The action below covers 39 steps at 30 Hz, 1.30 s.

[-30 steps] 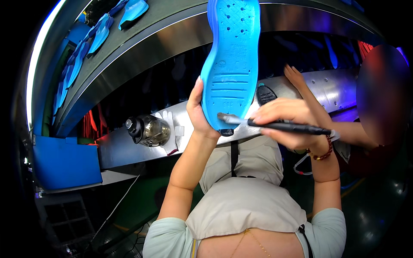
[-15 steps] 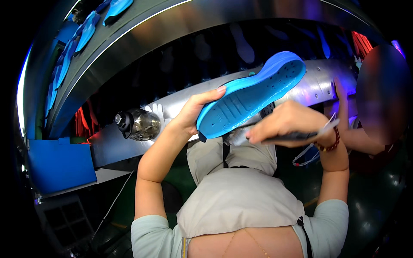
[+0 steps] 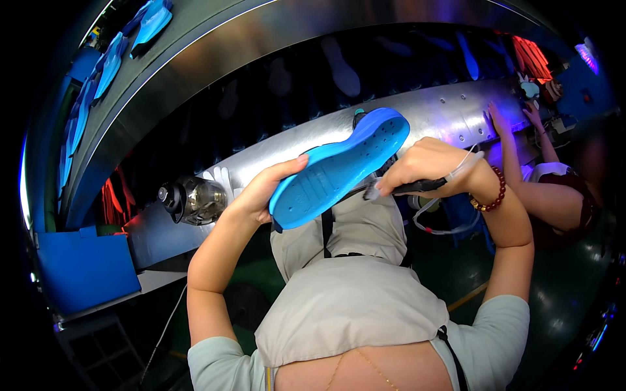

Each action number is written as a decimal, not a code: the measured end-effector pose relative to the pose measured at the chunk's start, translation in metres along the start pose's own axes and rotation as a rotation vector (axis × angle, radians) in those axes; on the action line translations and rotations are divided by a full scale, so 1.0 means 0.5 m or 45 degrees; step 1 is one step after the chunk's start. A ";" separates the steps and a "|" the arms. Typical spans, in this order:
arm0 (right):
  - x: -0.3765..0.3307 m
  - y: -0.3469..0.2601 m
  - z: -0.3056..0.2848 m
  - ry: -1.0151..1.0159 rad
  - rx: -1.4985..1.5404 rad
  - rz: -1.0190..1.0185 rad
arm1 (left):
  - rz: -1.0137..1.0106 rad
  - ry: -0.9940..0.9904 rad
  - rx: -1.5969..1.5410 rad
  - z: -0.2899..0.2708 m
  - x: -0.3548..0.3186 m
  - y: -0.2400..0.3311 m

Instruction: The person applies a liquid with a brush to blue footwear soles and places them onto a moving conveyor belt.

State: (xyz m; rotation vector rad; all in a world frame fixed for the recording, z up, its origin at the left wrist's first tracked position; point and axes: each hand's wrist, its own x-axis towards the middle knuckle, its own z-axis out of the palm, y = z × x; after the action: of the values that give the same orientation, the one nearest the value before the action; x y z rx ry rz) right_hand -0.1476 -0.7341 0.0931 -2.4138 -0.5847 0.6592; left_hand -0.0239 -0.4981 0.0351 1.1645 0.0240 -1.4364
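My left hand (image 3: 264, 189) is closed around the near end of a blue shoe sole (image 3: 336, 171), thumb on top and fingers beneath. The sole is tilted, its hollow, ribbed side facing me and its far end pointing up to the right. In my right hand (image 3: 427, 171) is a brush (image 3: 420, 186) with a dark handle and pale bristles, gripped between thumb and fingers. A clear tube (image 3: 463, 173) runs from the handle past my wrist. The bristles are close by the sole's right edge; whether they touch it I cannot tell.
Beyond the sole runs a metal ledge (image 3: 430, 107), with a dark bottle (image 3: 195, 201) and a white glove (image 3: 222, 179) at left. Soles lie on the curved conveyor (image 3: 176, 68). A blue box (image 3: 88, 264) stands at left. Another person's arm (image 3: 512, 140) reaches in at right.
The sole has shifted left and down in the picture, still in my left hand. The brush has moved along its edge toward the far end. More of the other person's arms shows.
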 end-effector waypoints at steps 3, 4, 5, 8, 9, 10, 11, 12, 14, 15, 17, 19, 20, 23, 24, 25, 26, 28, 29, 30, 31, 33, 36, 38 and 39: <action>0.002 0.051 0.004 0.441 0.524 -0.287 | -0.038 0.005 0.019 -0.022 -0.001 -0.004; 0.000 0.063 0.002 0.496 0.433 -0.192 | -0.014 0.012 0.020 -0.007 -0.007 0.007; -0.001 0.073 0.012 0.451 0.434 -0.141 | 0.011 0.018 0.022 0.002 -0.011 0.013; 0.003 0.059 0.020 0.320 0.455 0.062 | 0.035 0.124 0.057 -0.012 -0.005 -0.001; 0.000 0.043 0.006 0.194 0.444 0.207 | 0.060 0.109 0.015 -0.016 -0.002 0.000; 0.002 0.031 0.005 0.240 0.604 0.178 | 0.070 0.091 -0.027 -0.017 0.000 -0.005; 0.007 0.021 0.006 0.285 0.763 0.148 | 0.080 0.073 -0.070 -0.017 0.002 -0.010; 0.022 0.009 0.008 0.403 0.844 0.116 | 0.070 0.023 -0.091 -0.012 0.011 -0.009; 0.067 -0.001 0.033 0.593 0.783 0.061 | 0.119 -0.075 -0.135 0.023 0.029 -0.012; 0.089 -0.012 0.039 0.681 0.704 0.088 | 0.146 -0.120 -0.159 0.032 0.034 -0.011; 0.125 0.002 0.049 0.753 1.070 0.224 | 0.244 0.052 0.011 0.047 0.042 -0.014; 0.141 0.003 0.053 0.849 1.120 0.277 | 0.313 0.006 0.034 0.028 0.064 -0.023; 0.148 0.003 0.054 0.866 1.146 0.300 | 0.320 0.005 0.047 0.019 0.071 -0.027; 0.165 0.014 0.059 0.906 1.216 0.324 | 0.354 0.039 0.057 0.003 0.082 -0.032; 0.171 0.021 0.061 0.918 1.238 0.325 | 0.370 0.081 0.037 0.005 0.082 -0.036; 0.174 0.027 0.063 0.917 1.258 0.328 | 0.380 0.123 0.014 0.006 0.084 -0.041; 0.176 0.033 0.065 0.917 1.277 0.332 | 0.404 0.109 -0.020 0.005 0.085 -0.042; 0.180 0.043 0.070 0.930 1.311 0.334 | 0.406 0.144 -0.043 0.008 0.083 -0.043; 0.181 0.047 0.073 0.943 1.325 0.332 | 0.406 0.160 -0.054 0.009 0.083 -0.043; 0.182 0.052 0.075 0.956 1.340 0.331 | 0.404 0.159 -0.042 0.008 0.085 -0.042; 0.183 0.055 0.076 0.956 1.358 0.336 | 0.401 0.158 -0.031 0.005 0.087 -0.042; 0.186 0.063 0.074 0.957 1.394 0.347 | 0.409 0.162 -0.008 0.003 0.088 -0.044; 0.186 0.094 0.072 1.030 1.347 0.439 | 0.426 0.167 0.009 0.004 0.092 -0.047; 0.176 0.103 0.067 1.043 1.417 0.440 | 0.425 0.172 -0.011 0.005 0.089 -0.045; 0.172 0.104 0.064 1.057 1.430 0.447 | 0.424 0.168 -0.030 0.004 0.091 -0.045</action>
State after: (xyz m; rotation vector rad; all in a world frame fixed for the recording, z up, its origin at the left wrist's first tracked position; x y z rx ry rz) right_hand -0.0853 -0.7142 0.0105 -1.4616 0.4742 0.0005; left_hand -0.0318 -0.5269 -0.0061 1.1803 -0.0587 -1.0632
